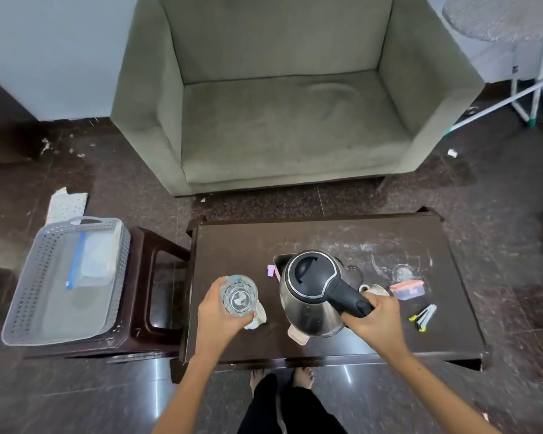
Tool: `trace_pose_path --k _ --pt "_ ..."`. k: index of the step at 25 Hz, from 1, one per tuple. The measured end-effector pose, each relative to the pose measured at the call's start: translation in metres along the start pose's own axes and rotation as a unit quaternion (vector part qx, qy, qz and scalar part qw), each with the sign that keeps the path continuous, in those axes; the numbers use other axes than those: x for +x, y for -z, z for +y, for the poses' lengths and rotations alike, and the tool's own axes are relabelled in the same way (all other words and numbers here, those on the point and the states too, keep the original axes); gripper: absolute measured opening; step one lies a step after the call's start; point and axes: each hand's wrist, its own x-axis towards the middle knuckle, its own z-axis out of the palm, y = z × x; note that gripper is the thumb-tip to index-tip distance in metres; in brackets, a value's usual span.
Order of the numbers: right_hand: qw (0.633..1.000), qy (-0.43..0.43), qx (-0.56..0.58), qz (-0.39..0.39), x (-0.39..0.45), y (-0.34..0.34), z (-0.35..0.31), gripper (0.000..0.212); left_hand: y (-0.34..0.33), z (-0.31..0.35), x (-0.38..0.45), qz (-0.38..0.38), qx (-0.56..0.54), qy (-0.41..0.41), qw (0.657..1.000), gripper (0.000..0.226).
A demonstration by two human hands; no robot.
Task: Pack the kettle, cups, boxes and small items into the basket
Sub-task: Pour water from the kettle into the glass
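We are at the pick-up step: our left hand wraps a clear glass just left of the kettle, while our right hand clenches the kettle's black handle. Next, both should travel to the basket, well left of the kettle, and need level carrying.

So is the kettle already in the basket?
No, the kettle is over the dark table, held by its handle in the right hand, while the basket sits off to the left.

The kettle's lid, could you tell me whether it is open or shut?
Shut: the black lid sits flush inside the kettle top's rim.
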Motion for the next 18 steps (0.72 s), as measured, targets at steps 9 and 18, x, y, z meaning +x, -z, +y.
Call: trace_pose_path --k 9,18 --pt "0.998 0.017 0.013 -0.062 0.011 -0.064 0.027 0.042 -0.029 -0.097 0.017 -0.016 -0.023 0.063 0.998 0.074" --pt "0.997 -0.006 0.047 -0.057 -0.008 -0.113 0.032 0.042 -0.056 -0.194 0.012 -0.037 0.026 0.111 0.993 0.082"
